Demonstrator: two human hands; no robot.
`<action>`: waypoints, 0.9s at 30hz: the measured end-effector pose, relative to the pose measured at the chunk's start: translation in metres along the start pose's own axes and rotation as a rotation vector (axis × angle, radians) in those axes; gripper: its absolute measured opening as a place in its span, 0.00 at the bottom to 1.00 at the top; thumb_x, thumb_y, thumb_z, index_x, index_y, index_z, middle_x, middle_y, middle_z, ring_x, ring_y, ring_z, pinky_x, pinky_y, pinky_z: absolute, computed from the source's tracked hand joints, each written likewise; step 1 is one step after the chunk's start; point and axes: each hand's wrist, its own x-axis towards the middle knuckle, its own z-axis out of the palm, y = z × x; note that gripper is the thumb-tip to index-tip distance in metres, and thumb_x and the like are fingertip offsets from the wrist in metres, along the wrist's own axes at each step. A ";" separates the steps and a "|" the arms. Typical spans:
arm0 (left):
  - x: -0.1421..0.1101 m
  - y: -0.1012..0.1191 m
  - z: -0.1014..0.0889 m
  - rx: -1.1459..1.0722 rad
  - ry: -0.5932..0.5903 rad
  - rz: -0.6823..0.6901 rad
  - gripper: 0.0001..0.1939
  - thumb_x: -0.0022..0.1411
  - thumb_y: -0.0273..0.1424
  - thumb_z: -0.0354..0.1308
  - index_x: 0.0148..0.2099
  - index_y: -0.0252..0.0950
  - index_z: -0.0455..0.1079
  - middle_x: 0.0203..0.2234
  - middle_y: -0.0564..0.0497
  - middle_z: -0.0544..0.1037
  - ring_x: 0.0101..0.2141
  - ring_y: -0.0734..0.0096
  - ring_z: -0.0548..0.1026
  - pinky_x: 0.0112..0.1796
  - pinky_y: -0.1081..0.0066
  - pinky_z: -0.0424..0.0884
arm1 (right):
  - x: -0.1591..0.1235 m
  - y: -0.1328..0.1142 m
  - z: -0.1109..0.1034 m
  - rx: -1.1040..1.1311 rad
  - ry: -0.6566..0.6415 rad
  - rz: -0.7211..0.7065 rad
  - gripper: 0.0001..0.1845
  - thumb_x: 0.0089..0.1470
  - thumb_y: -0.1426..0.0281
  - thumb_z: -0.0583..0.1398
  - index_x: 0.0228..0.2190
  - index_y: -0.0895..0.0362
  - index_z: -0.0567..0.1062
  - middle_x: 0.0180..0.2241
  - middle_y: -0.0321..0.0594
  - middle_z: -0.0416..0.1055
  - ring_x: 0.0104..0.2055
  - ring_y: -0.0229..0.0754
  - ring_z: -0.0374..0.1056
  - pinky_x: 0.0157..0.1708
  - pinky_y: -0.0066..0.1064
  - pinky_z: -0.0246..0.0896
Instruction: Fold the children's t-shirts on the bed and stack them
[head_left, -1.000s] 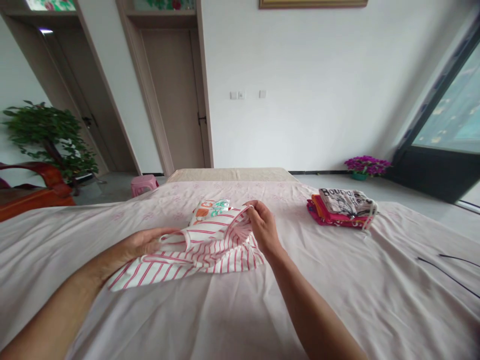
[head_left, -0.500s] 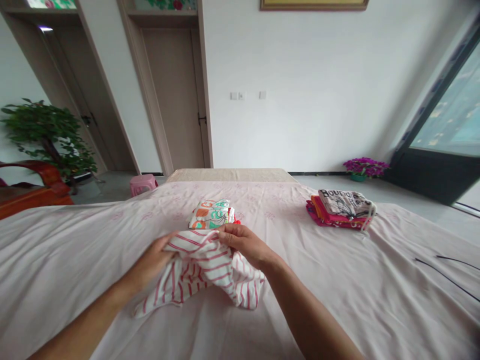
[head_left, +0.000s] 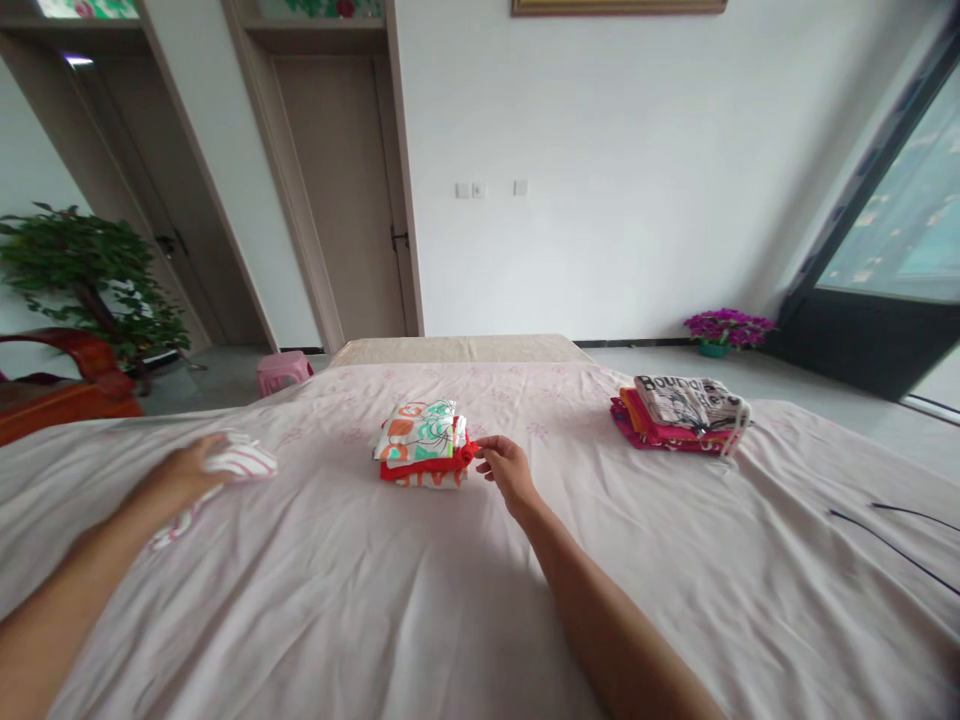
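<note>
My left hand is far out to the left on the pink sheet, closed around the bunched red-and-white striped garment; part of the cloth trails under my wrist. My right hand reaches to the right side of a small folded pile in the middle of the bed. Its fingertips pinch the edge of the red piece in that pile. The pile has a white piece with orange and green print on top and red cloth beneath.
A second folded stack, pink, orange and black-and-white print, lies at the right of the bed. Black cords lie on the sheet at far right. Beyond the bed: a pink stool, a potted plant, a wooden chair, purple flowers.
My left hand carried the striped garment from the middle of the bed away to the left. My right hand let go of it and moved forward to the folded pile.
</note>
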 end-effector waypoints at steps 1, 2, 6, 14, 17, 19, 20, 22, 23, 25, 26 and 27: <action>-0.008 0.010 0.022 0.089 -0.072 0.036 0.31 0.45 0.38 0.64 0.50 0.26 0.70 0.40 0.38 0.80 0.46 0.45 0.76 0.48 0.53 0.70 | 0.003 0.009 -0.002 -0.015 0.021 -0.001 0.17 0.40 0.68 0.55 0.34 0.58 0.75 0.30 0.37 0.75 0.24 0.34 0.68 0.23 0.24 0.58; -0.016 0.025 0.043 0.114 -0.101 0.136 0.33 0.47 0.39 0.64 0.54 0.26 0.69 0.47 0.35 0.77 0.52 0.45 0.72 0.52 0.53 0.67 | 0.006 0.017 -0.004 -0.029 0.037 -0.004 0.17 0.40 0.68 0.55 0.35 0.58 0.75 0.30 0.37 0.75 0.24 0.34 0.68 0.23 0.24 0.58; -0.050 0.114 0.106 -0.064 -0.061 0.525 0.28 0.53 0.36 0.63 0.57 0.39 0.70 0.61 0.40 0.67 0.62 0.49 0.61 0.62 0.56 0.55 | 0.010 0.036 -0.009 -0.070 0.043 -0.025 0.17 0.41 0.69 0.55 0.35 0.58 0.75 0.30 0.37 0.75 0.24 0.34 0.68 0.23 0.25 0.60; -0.043 0.175 0.143 -0.195 -0.082 0.534 0.07 0.62 0.31 0.52 0.37 0.41 0.72 0.36 0.45 0.78 0.41 0.59 0.76 0.50 0.62 0.66 | 0.010 0.047 -0.013 -0.076 0.030 -0.059 0.16 0.44 0.70 0.54 0.36 0.58 0.74 0.30 0.36 0.74 0.25 0.35 0.69 0.25 0.26 0.63; -0.034 0.171 0.127 -0.318 0.035 0.354 0.07 0.61 0.34 0.52 0.39 0.39 0.68 0.31 0.49 0.77 0.33 0.62 0.76 0.40 0.66 0.70 | 0.007 0.046 -0.011 -0.107 0.047 -0.124 0.13 0.46 0.69 0.55 0.35 0.57 0.74 0.31 0.37 0.74 0.25 0.37 0.69 0.26 0.28 0.63; -0.034 0.178 0.106 -0.533 0.117 0.236 0.10 0.61 0.37 0.53 0.42 0.39 0.66 0.28 0.52 0.75 0.29 0.66 0.75 0.35 0.69 0.70 | -0.003 0.036 -0.006 -0.104 0.038 -0.237 0.11 0.50 0.68 0.55 0.35 0.57 0.74 0.31 0.38 0.74 0.27 0.38 0.70 0.29 0.30 0.65; -0.035 0.184 0.094 -0.638 0.155 0.201 0.12 0.60 0.39 0.53 0.43 0.38 0.66 0.27 0.53 0.75 0.27 0.69 0.74 0.33 0.71 0.70 | -0.011 0.027 -0.002 -0.095 0.018 -0.307 0.10 0.53 0.67 0.56 0.35 0.56 0.75 0.32 0.38 0.75 0.29 0.38 0.70 0.31 0.30 0.65; -0.042 0.201 0.070 -0.787 0.207 0.184 0.14 0.59 0.40 0.56 0.43 0.37 0.66 0.26 0.55 0.73 0.25 0.73 0.71 0.28 0.75 0.67 | -0.031 0.006 0.010 -0.072 -0.061 -0.442 0.11 0.57 0.64 0.57 0.38 0.55 0.75 0.34 0.38 0.75 0.33 0.39 0.70 0.35 0.32 0.65; -0.047 0.210 0.061 -0.827 0.209 0.192 0.14 0.58 0.39 0.56 0.43 0.37 0.67 0.26 0.56 0.72 0.24 0.74 0.70 0.27 0.76 0.66 | -0.043 -0.005 0.018 -0.069 -0.125 -0.500 0.14 0.57 0.62 0.58 0.42 0.54 0.75 0.37 0.39 0.75 0.35 0.40 0.70 0.37 0.32 0.65; -0.060 0.227 0.048 -0.871 0.167 0.199 0.12 0.58 0.38 0.57 0.41 0.37 0.68 0.26 0.57 0.71 0.24 0.76 0.68 0.25 0.78 0.63 | -0.065 -0.023 0.034 -0.049 -0.283 -0.573 0.26 0.54 0.61 0.63 0.53 0.51 0.70 0.48 0.40 0.74 0.44 0.44 0.70 0.43 0.34 0.64; -0.066 0.233 0.046 -0.888 0.126 0.191 0.11 0.58 0.38 0.57 0.40 0.37 0.68 0.26 0.57 0.71 0.25 0.77 0.68 0.25 0.79 0.63 | -0.073 -0.028 0.043 -0.050 -0.333 -0.576 0.32 0.51 0.62 0.65 0.57 0.50 0.68 0.52 0.40 0.72 0.48 0.45 0.69 0.45 0.35 0.64; -0.071 0.238 0.045 -0.905 0.078 0.172 0.10 0.58 0.38 0.58 0.39 0.37 0.69 0.26 0.57 0.71 0.26 0.77 0.68 0.26 0.79 0.64 | -0.079 -0.031 0.051 -0.056 -0.369 -0.553 0.34 0.49 0.63 0.65 0.58 0.50 0.67 0.52 0.39 0.72 0.48 0.46 0.68 0.46 0.35 0.63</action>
